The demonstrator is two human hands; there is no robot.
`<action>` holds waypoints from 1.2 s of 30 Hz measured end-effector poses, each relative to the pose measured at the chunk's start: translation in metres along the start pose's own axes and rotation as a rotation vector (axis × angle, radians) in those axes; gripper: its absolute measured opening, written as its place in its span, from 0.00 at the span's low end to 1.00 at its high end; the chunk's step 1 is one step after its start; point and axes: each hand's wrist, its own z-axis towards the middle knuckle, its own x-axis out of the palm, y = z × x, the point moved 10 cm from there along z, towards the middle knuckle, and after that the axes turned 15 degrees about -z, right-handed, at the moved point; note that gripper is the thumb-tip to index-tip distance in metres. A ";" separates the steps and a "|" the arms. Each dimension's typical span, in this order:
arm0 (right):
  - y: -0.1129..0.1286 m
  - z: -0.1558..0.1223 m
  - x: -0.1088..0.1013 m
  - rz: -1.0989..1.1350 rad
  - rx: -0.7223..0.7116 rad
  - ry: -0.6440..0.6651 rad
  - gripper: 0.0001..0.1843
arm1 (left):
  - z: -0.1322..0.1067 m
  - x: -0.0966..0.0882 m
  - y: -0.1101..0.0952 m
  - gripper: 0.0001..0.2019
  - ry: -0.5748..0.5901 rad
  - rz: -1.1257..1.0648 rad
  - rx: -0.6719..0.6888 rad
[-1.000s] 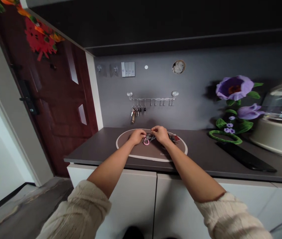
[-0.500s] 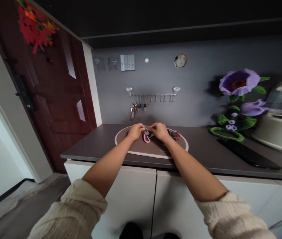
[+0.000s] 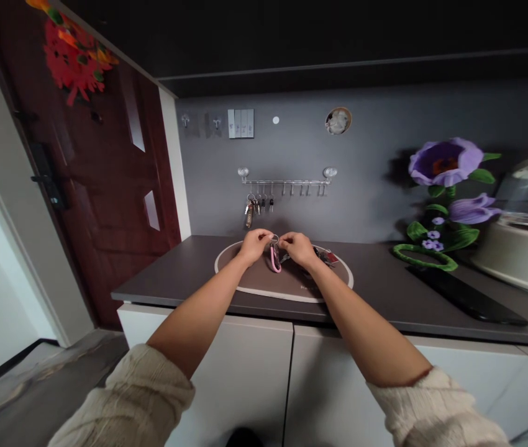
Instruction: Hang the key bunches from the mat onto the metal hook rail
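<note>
A key ring with a pink carabiner-like loop (image 3: pixel 276 261) hangs between my hands, above the oval brown mat (image 3: pixel 257 278). My left hand (image 3: pixel 255 243) pinches the metal ring at its left side. Close by on the right, my right hand (image 3: pixel 295 246) is closed at the fingertips against the same ring, with a key showing just under them. Other keys (image 3: pixel 324 256) and a red tag (image 3: pixel 332 256) lie on the mat, partly hidden behind my right hand and wrist.
A hook rail (image 3: pixel 287 182) on the wall holds several keys (image 3: pixel 250 213) on its left hooks. To the right are a purple plush flower (image 3: pixel 445 164), a black flat object (image 3: pixel 466 297) and a domed appliance (image 3: pixel 525 248). A dark cabinet (image 3: pixel 338 37) overhangs the counter (image 3: pixel 161 273).
The pink loop has swung to hang more upright and edge-on, and the metal ring now shows between my fingertips. My hands have barely moved; the view has tilted slightly up.
</note>
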 end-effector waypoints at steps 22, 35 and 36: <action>-0.001 0.004 0.007 0.668 0.053 0.001 0.17 | -0.003 0.000 0.013 0.16 -0.089 -0.628 -0.215; 0.002 0.002 -0.003 0.611 -0.022 -0.086 0.13 | -0.002 0.004 0.015 0.18 -0.029 -0.569 -0.185; 0.003 0.002 -0.003 0.613 -0.025 -0.081 0.13 | -0.002 0.004 0.015 0.18 -0.032 -0.572 -0.187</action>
